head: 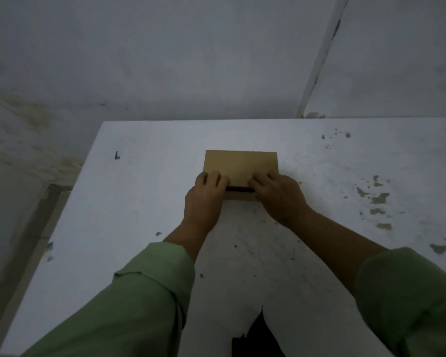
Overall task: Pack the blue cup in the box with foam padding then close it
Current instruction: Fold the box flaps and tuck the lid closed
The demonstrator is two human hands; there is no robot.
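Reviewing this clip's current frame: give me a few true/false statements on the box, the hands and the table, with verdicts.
1. Both hands rest on the near edge of the box lid. True: left hand, right hand.
2. The lid is fully shut. False: a dark gap shows along the near edge.
3. The blue cup stands beside the box. False: no cup is visible.
4. The box sits on a white table. True.
5. The sleeves are red. False: they are green.
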